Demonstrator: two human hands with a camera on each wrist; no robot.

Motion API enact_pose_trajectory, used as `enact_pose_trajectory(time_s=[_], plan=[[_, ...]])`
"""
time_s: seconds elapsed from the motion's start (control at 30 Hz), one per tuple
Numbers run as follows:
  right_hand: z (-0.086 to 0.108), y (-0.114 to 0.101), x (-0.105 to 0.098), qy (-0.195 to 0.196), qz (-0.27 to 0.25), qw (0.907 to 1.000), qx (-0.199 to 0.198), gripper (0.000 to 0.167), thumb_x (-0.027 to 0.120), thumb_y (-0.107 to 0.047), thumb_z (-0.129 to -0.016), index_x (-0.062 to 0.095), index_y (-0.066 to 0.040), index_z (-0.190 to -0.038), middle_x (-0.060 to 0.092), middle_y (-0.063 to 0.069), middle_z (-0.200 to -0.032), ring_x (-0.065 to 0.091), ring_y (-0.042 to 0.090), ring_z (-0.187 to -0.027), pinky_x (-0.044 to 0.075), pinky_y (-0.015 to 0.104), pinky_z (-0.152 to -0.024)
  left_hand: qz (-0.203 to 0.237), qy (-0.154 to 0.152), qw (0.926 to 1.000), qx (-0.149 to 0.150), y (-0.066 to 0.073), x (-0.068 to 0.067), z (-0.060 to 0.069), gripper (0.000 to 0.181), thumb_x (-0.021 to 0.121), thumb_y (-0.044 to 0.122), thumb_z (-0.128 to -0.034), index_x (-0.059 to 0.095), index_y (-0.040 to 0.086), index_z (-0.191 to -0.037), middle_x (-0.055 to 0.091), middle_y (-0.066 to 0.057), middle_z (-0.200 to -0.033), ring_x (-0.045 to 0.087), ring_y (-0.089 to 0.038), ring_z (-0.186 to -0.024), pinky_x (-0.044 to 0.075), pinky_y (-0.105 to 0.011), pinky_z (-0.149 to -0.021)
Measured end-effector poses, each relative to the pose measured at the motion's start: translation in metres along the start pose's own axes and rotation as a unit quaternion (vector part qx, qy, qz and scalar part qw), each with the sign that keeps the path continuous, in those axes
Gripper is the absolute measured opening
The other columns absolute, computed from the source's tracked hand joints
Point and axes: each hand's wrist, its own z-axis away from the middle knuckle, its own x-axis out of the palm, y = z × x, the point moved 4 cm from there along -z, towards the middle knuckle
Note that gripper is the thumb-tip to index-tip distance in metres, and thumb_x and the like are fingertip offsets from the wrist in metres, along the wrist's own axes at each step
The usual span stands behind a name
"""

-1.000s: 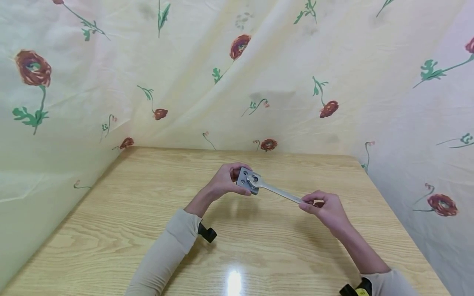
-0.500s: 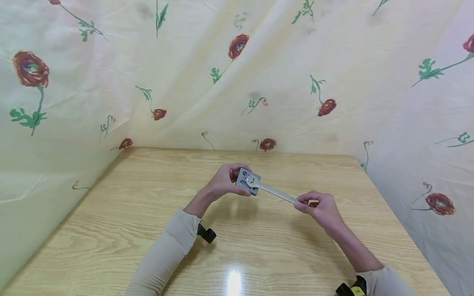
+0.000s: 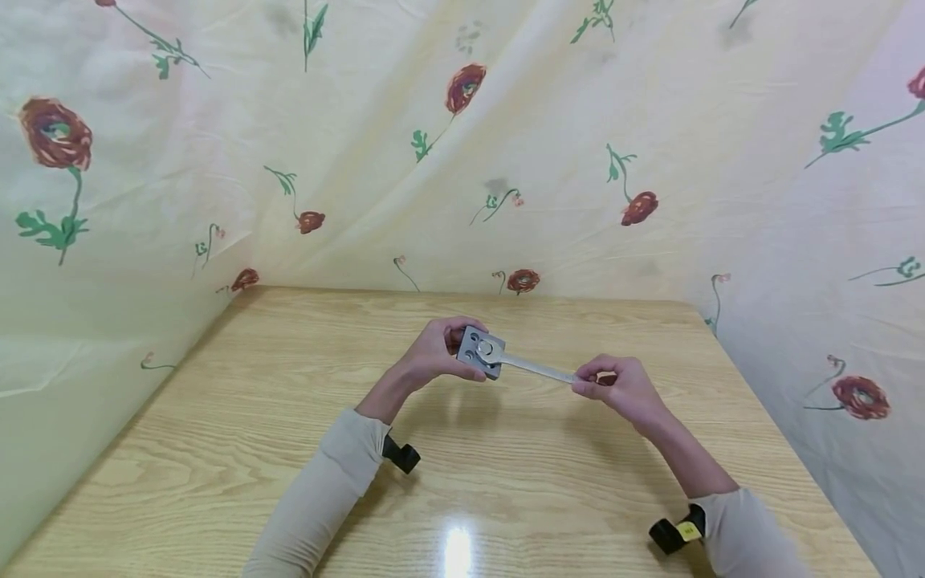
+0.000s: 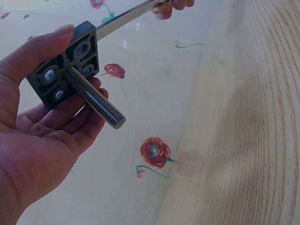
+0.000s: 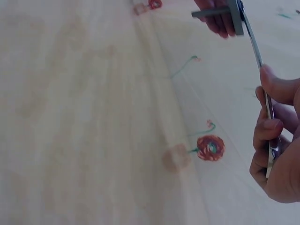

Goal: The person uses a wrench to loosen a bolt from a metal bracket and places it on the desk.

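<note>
My left hand (image 3: 431, 353) grips a grey square plate (image 3: 470, 347) by its edges, above the table. Several holes pass through the plate, and in the left wrist view a threaded bolt (image 4: 96, 99) sticks out of its underside. A silver wrench (image 3: 538, 368) has its ring end around the bolt head (image 3: 485, 348) on the upper face. Out to the right, my right hand (image 3: 625, 389) pinches the wrench's far end between thumb and fingers. The right wrist view shows the wrench shank (image 5: 255, 49) running from those fingers to the plate (image 5: 236, 18).
The wooden table (image 3: 289, 449) lies beneath both hands. A flowered cloth (image 3: 376, 160) hangs behind it and along both sides. Black wrist cameras (image 3: 401, 455) sit on both forearms near the beige sleeves.
The wrench's ring end has settled over the bolt head. My right hand has moved left and then up, swinging the wrench handle away from me. The left hand has stayed almost still.
</note>
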Motion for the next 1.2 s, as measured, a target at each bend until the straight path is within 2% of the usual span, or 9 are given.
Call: enact_pose_trajectory(time_s=[0.23, 0.5, 0.67, 0.83, 0.97, 1.2], plan=[[-0.025, 0.004, -0.01, -0.05, 0.0, 0.9982, -0.031, 0.02, 0.074, -0.007, -0.088, 0.071, 0.009, -0.099, 0.064, -0.013, -0.082, 0.058, 0.004, -0.067, 0.054, 0.026, -0.064, 0.0, -0.007, 1.0, 0.002, 0.002, 0.0, 0.001, 0.061, 0.082, -0.007, -0.067, 0.061, -0.002, -0.123, 0.071, -0.014, -0.106, 0.064, -0.013, -0.088, 0.053, -0.024, -0.078], [-0.051, 0.009, -0.018, -0.1, 0.012, 0.993, -0.062, 0.011, 0.073, -0.006, -0.089, 0.071, 0.004, -0.093, 0.063, -0.009, -0.08, 0.046, 0.003, -0.056, 0.037, 0.024, -0.049, -0.007, -0.021, 0.9997, 0.007, 0.002, 0.001, 0.001, 0.061, 0.083, -0.005, -0.0671, 0.061, -0.001, -0.124, 0.07, -0.017, -0.109, 0.063, -0.014, -0.089, 0.053, -0.025, -0.079], [-0.068, 0.009, -0.023, -0.14, 0.022, 0.9868, -0.079, 0.008, 0.072, -0.005, -0.089, 0.07, 0.002, -0.092, 0.062, -0.01, -0.08, 0.043, 0.002, -0.055, 0.037, 0.024, -0.048, -0.01, -0.025, 0.9996, 0.001, 0.002, 0.002, 0.002, 0.061, 0.083, -0.005, -0.0669, 0.061, -0.002, -0.124, 0.07, -0.015, -0.108, 0.063, -0.013, -0.088, 0.053, -0.024, -0.079], [-0.089, 0.008, -0.028, -0.193, 0.018, 0.9757, -0.102, 0.006, 0.072, -0.003, -0.088, 0.071, 0.003, -0.09, 0.063, -0.01, -0.078, 0.042, 0.003, -0.055, 0.037, 0.025, -0.048, -0.015, -0.036, 0.9992, 0.0, 0.002, 0.005, 0.002, 0.061, 0.082, -0.005, -0.0682, 0.06, -0.002, -0.125, 0.069, -0.015, -0.11, 0.062, -0.013, -0.089, 0.052, -0.023, -0.08], [-0.106, 0.007, -0.028, -0.232, 0.025, 0.9672, -0.101, 0.005, 0.073, -0.003, -0.087, 0.072, 0.002, -0.088, 0.063, -0.008, -0.074, 0.043, 0.004, -0.055, 0.036, 0.027, -0.047, -0.015, -0.039, 0.9991, -0.003, 0.001, 0.006, 0.002, 0.062, 0.083, -0.006, -0.069, 0.06, -0.002, -0.126, 0.068, -0.017, -0.112, 0.062, -0.013, -0.09, 0.052, -0.023, -0.081], [-0.127, 0.0, -0.027, -0.28, 0.046, 0.9562, -0.073, 0.01, 0.075, -0.003, -0.084, 0.071, 0.006, -0.088, 0.064, -0.007, -0.073, 0.046, 0.003, -0.056, 0.039, 0.023, -0.049, -0.017, -0.044, 0.9988, -0.01, 0.002, 0.009, 0.002, 0.061, 0.083, -0.007, -0.0696, 0.06, -0.002, -0.126, 0.067, -0.02, -0.115, 0.062, -0.013, -0.092, 0.052, -0.023, -0.081]])
